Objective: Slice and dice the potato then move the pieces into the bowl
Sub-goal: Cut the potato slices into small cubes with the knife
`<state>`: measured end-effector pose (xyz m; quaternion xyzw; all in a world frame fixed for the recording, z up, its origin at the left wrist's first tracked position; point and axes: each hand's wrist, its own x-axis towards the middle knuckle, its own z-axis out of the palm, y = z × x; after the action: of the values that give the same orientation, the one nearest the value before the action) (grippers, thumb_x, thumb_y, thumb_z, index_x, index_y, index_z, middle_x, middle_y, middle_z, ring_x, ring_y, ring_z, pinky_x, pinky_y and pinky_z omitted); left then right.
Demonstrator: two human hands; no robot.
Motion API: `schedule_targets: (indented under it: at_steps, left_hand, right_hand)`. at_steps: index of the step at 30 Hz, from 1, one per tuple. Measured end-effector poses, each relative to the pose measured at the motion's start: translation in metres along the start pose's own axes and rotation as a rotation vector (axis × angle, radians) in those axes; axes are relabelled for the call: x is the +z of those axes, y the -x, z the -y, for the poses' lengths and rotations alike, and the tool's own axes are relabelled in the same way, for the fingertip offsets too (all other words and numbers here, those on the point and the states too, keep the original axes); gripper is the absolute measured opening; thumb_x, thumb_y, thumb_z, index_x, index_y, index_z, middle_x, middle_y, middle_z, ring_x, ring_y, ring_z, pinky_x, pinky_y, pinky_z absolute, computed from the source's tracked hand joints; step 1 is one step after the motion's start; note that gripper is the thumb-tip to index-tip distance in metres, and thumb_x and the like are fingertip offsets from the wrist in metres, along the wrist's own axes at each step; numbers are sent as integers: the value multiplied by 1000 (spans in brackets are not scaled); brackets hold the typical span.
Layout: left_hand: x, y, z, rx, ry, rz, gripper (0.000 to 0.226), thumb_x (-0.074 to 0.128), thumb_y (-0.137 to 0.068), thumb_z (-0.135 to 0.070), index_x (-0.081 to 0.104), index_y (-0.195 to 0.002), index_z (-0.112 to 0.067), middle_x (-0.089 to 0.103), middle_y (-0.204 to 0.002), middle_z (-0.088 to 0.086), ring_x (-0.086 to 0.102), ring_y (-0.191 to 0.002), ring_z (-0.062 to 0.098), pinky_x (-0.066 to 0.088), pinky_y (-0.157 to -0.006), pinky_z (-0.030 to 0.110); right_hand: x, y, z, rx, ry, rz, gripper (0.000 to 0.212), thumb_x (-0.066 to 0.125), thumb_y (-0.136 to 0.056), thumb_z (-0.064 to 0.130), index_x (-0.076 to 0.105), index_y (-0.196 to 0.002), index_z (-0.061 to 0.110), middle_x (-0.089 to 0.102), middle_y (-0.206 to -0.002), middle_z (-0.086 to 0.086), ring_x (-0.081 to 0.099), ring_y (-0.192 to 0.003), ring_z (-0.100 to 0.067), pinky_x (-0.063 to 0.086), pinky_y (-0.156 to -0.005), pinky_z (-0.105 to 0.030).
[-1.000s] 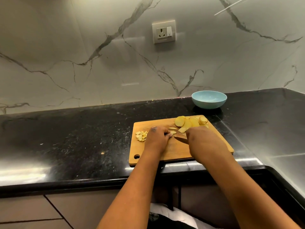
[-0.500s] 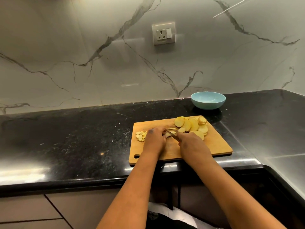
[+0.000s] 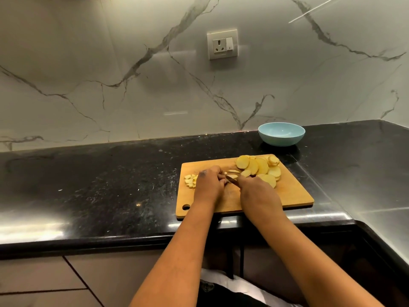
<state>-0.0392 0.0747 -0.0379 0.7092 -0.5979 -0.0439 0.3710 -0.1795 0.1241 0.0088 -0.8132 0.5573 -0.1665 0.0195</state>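
A wooden cutting board (image 3: 292, 196) lies on the black counter. Round yellow potato slices (image 3: 259, 166) are piled at its far right. A small heap of diced pieces (image 3: 190, 180) sits at its far left. My left hand (image 3: 209, 181) holds down a slice near the board's middle with curled fingers; that slice is mostly hidden. My right hand (image 3: 256, 191) grips a knife (image 3: 232, 180), whose dark blade points toward the left hand's fingers. A few thin cut strips (image 3: 233, 171) lie just beyond the blade. The light blue bowl (image 3: 281, 134) stands beyond the board, with nothing in it.
The black counter (image 3: 99, 185) stretches left and turns a corner at the right. A marble wall with a socket (image 3: 222, 44) rises behind. The counter's front edge runs just below the board.
My right hand has drawn back toward me and to the left, uncovering more of the slice pile. The knife blade now sits close against the left hand's fingers.
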Motion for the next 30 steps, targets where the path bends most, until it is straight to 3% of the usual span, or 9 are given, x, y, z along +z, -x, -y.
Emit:
schedule_targets:
  at_steps: [3,5,7,9,14,18,24,27,30]
  left_hand:
    - [1,1,0,1,26,-5,6,69,-88,-13,70,-93,-9,71,-90,5,63,-85,16,54,-80,29]
    - [0,2,0,1,52,-23,4,69,-88,-12,70,-92,-11,70,-88,2,62,-83,13,54,-77,26]
    - [0,3,1,-4,71,-28,6,69,-89,-12,70,-95,-12,70,-90,0,61,-84,11,53,-77,22]
    - [0,4,3,-5,86,-21,13,68,-89,-10,68,-102,-14,69,-94,-1,61,-88,10,51,-79,19]
    - [-4,6,3,-60,172,-26,40,64,-88,-3,49,-123,-16,66,-101,0,63,-95,13,53,-86,23]
    - [-5,4,2,-80,180,-29,49,63,-87,-2,41,-127,-16,65,-97,1,63,-90,12,51,-80,19]
    - [-6,3,2,-58,187,-27,47,66,-86,-2,42,-125,-14,64,-92,1,62,-86,11,49,-77,18]
    - [-6,5,2,-44,187,-33,42,64,-87,-2,44,-121,-16,63,-93,1,61,-87,11,44,-69,12]
    - [-5,7,2,-9,146,-27,28,62,-86,-3,51,-107,-18,60,-93,0,59,-88,13,49,-71,16]
  right_hand:
    - [-7,-4,5,-16,52,78,25,49,-98,10,60,-118,20,62,-104,-4,60,-85,-17,44,-63,-25]
    - [-18,-7,1,-14,67,128,26,53,-94,7,61,-116,18,57,-94,-3,53,-78,-16,44,-65,-27]
    - [-31,-10,-8,-2,70,172,27,58,-90,4,61,-113,19,49,-84,0,51,-77,-16,48,-69,-28]
    - [-38,-10,-17,21,62,198,31,65,-86,5,62,-113,20,53,-88,-1,55,-82,-18,54,-76,-32]
    - [-25,-1,-16,49,-85,18,25,57,-94,9,60,-114,23,59,-95,-2,57,-79,-17,54,-69,-29]
    - [-8,1,-4,25,-90,28,17,52,-97,14,58,-110,22,57,-94,0,54,-76,-14,47,-65,-26]
    - [2,4,8,-41,-42,47,21,48,-98,12,57,-116,19,61,-110,-3,58,-91,-15,48,-75,-24]
    - [-17,1,3,1,2,158,27,55,-92,6,59,-116,19,59,-104,-5,56,-85,-18,53,-77,-31]
    - [-37,-1,-14,37,-7,234,27,64,-89,10,61,-113,20,59,-100,-3,59,-88,-18,56,-82,-33]
